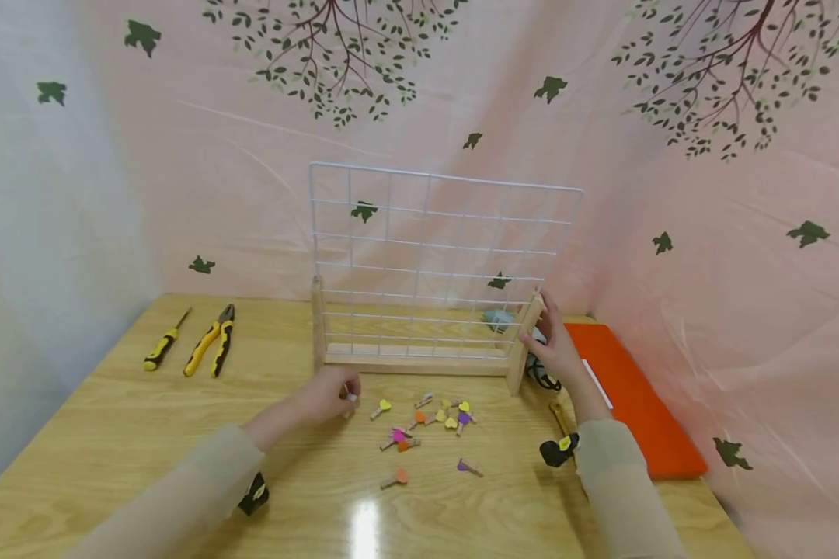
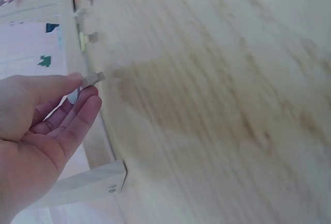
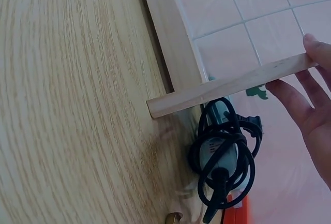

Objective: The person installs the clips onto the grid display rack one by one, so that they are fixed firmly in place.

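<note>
My left hand (image 1: 325,396) pinches a small wooden clothespin (image 2: 93,78) with a white decoration between thumb and fingers. It is low over the table, in front of the stand's left end. My right hand (image 1: 558,353) holds the upper part of the right wooden post (image 3: 232,86), thumb on one side and fingers on the other. Between the posts, a white wire grid (image 1: 447,178) stands upright above a wooden crossbar (image 1: 412,363). Several clothespins with coloured hearts, such as an orange one (image 1: 401,475) and a purple one (image 1: 463,466), lie scattered before the stand.
Pliers (image 1: 213,341) and a screwdriver (image 1: 162,348) lie on the left of the table. Behind the right post is a corded tool (image 3: 220,151) with its black cable bundled. A hammer (image 1: 559,435) and a flat orange case (image 1: 643,411) are at the right.
</note>
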`<state>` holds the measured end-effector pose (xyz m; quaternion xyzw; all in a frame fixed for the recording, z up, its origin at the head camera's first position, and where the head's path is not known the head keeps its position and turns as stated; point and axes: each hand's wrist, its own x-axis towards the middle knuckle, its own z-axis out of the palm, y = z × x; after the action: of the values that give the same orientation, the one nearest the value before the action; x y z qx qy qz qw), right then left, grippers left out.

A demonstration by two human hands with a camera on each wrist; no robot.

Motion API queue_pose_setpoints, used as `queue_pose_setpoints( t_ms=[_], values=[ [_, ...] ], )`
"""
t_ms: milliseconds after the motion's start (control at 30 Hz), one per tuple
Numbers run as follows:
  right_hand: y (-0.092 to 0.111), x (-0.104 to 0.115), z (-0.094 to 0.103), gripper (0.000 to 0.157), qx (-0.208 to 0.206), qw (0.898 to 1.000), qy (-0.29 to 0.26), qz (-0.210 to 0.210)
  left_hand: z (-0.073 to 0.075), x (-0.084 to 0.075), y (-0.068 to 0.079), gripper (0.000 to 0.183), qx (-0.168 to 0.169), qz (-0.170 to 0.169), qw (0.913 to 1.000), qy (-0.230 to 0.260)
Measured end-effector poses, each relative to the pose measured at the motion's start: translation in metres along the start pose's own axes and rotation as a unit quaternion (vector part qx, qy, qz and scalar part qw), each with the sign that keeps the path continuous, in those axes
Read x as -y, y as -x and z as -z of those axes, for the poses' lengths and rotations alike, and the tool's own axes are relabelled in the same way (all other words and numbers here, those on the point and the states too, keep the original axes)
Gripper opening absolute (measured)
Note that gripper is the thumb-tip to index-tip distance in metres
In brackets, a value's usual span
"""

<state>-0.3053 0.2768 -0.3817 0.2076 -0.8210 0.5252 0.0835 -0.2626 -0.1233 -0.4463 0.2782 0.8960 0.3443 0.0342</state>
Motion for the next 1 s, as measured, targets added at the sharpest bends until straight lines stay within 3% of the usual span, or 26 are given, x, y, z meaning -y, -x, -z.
queue_pose_setpoints(
  t_ms=[100,267,433,533,633,700,767,867,1000],
  values=[
    [-0.002,-0.003,0.0,0.081,0.002,1.0,-0.01,0.007,0.011,-0.002,0.004,0.008,-0.003,0.008,0.9999,0.014],
    [-0.003,-0.007,0.0,0.08,-0.003,1.0,-0.022,0.01,0.036,-0.012,0.011,0.007,-0.043,0.009,0.9987,0.026],
    [-0.003,-0.009,0.001,0.079,-0.007,1.0,-0.028,0.003,0.066,-0.029,0.015,0.007,-0.074,0.048,0.995,0.047],
    [-0.003,-0.011,0.002,0.079,-0.005,0.999,-0.034,0.002,0.086,-0.038,0.015,0.011,-0.111,0.068,0.99,0.054],
    [-0.003,-0.013,0.002,0.08,0.0,0.999,-0.041,0.002,0.104,-0.044,0.014,0.019,-0.178,0.079,0.9794,0.053],
    [-0.003,-0.014,0.002,0.08,0.003,0.999,-0.042,-0.001,0.115,-0.046,0.012,0.023,-0.237,0.083,0.9667,0.049],
    [-0.003,-0.015,0.002,0.08,0.006,0.999,-0.044,-0.001,0.124,-0.047,0.009,0.024,-0.302,0.083,0.9474,0.064],
    [-0.003,-0.014,0.002,0.079,0.007,0.999,-0.043,0.001,0.133,-0.047,0.002,0.029,-0.386,0.1,0.9092,0.118],
    [-0.003,-0.014,0.002,0.079,0.01,0.999,-0.046,0.005,0.136,-0.039,-0.008,0.037,-0.468,0.125,0.8548,0.186]
  ],
)
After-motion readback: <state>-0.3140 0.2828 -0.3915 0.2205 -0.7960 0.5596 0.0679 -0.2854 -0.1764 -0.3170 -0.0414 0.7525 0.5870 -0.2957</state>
